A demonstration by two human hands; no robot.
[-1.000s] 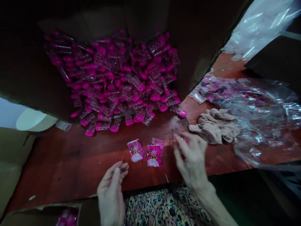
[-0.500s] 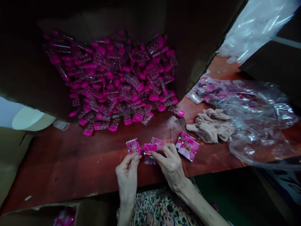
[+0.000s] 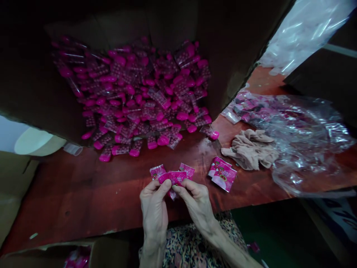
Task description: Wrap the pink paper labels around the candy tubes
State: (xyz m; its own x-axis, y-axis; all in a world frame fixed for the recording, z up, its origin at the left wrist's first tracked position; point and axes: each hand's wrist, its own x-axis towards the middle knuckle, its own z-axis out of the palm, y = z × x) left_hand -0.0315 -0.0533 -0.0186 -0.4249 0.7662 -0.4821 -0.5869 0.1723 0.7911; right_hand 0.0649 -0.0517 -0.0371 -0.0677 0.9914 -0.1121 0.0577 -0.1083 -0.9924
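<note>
Between the fingertips of both hands is a pink printed wrapper (image 3: 176, 175), just above the table's front part. My left hand (image 3: 156, 201) pinches its left side, thumb on the near face. My right hand (image 3: 196, 197) grips the right side in the same way. Whether something sits inside the wrapper is hidden by the fingers. Two more pink wrappers lie behind it, a left one (image 3: 157, 170) and a right one (image 3: 188, 169). Right of my hands rests a small overlapping stack of pink wrappers (image 3: 224, 177).
A cardboard box (image 3: 223, 74) on its side spills a heap of pink-capped clear bottles (image 3: 139, 100) onto the red table (image 3: 92, 190). At right are a crumpled cloth (image 3: 251, 149) and a clear plastic bag (image 3: 298, 149) of pink wrappers. A pale bowl (image 3: 36, 141) stands left; an open carton (image 3: 103, 251) sits below.
My left hand has moved right and now grips the wrapper together with my right hand. The wrapper is raised and spread between both thumbs.
</note>
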